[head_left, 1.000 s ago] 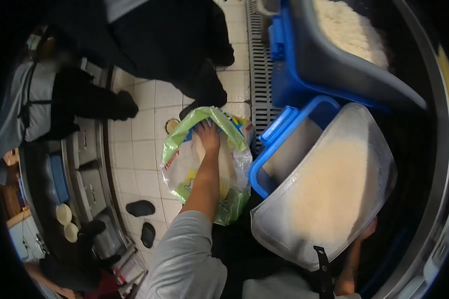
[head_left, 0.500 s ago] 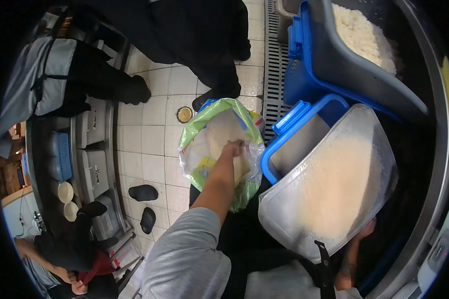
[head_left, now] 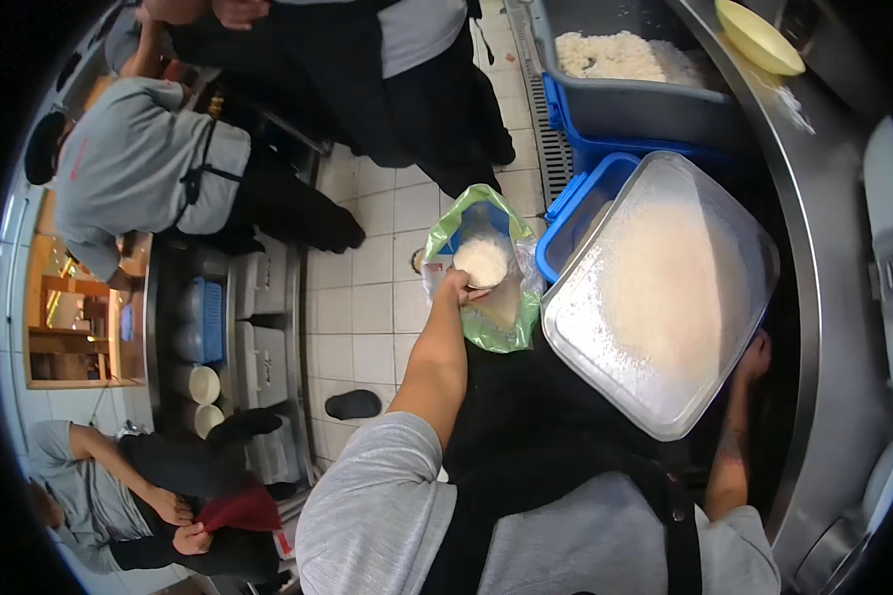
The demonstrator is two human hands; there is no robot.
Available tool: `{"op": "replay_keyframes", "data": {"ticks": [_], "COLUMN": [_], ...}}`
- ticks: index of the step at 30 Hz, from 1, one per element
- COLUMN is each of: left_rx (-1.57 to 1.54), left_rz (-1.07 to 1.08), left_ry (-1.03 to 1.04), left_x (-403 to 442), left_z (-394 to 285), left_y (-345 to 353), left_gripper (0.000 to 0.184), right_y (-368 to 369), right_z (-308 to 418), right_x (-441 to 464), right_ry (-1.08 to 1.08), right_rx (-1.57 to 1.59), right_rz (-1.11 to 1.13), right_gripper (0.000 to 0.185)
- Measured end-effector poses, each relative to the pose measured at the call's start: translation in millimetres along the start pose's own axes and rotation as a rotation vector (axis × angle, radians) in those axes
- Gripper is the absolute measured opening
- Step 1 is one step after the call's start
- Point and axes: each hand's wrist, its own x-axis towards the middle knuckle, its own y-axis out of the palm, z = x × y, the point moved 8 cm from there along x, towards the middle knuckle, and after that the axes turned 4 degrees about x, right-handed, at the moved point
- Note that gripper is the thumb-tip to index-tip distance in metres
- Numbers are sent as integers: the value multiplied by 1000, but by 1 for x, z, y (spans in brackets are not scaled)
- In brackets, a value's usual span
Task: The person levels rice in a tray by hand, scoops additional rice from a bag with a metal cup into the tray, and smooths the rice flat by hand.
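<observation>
My left hand (head_left: pixel 459 288) is closed on the rim of a round cup (head_left: pixel 482 263) filled with white, rice-like grains. It holds the cup within the mouth of an open green and clear plastic bag (head_left: pixel 501 340), where more pale grains show. My right hand (head_left: pixel 757 354) grips the outer right edge of a large clear plastic tub (head_left: pixel 670 421); its fingers are partly hidden. A wide layer of pale grains (head_left: pixel 675 278) spreads across the tub. The tub lies tilted over a blue-rimmed box (head_left: pixel 556 260).
A grey bin (head_left: pixel 630 104) with white rice stands at the far right, beside a floor drain grate (head_left: pixel 553 139). A steel counter (head_left: pixel 833 397) runs along my right. Co-workers (head_left: pixel 169 159) stand ahead and at the left. A black shoe (head_left: pixel 353 404) lies on the tiles.
My left hand has come up out of the bag's depth with the filled cup. The tub appears more level, my right hand still at its edge. The view has shifted.
</observation>
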Motion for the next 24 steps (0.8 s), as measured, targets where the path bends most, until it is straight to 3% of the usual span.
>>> {"op": "replay_keyframes", "data": {"ticks": [8, 12, 15, 19, 22, 24], "left_rx": [52, 132, 223, 354, 320, 513], "left_rz": [41, 124, 234, 356, 533, 427], "left_ry": [101, 146, 169, 307, 418, 709], "left_x": [-105, -168, -216, -266, -295, -320], "left_z": [-26, -45, -61, -65, -56, -57], "left_y": [14, 34, 70, 139, 208, 250], "left_gripper": [50, 54, 61, 73, 75, 75], "right_y": [-2, 8, 7, 17, 11, 3], "right_z": [23, 4, 12, -6, 18, 19], "right_x": [-11, -4, -12, 0, -15, -33], "right_ry": [86, 6, 181, -68, -163, -109], "right_rx": [-114, -56, -103, -256, -289, -274], "right_rz": [-42, -112, -63, -248, -309, -320], "right_gripper": [33, 27, 28, 31, 46, 46]}}
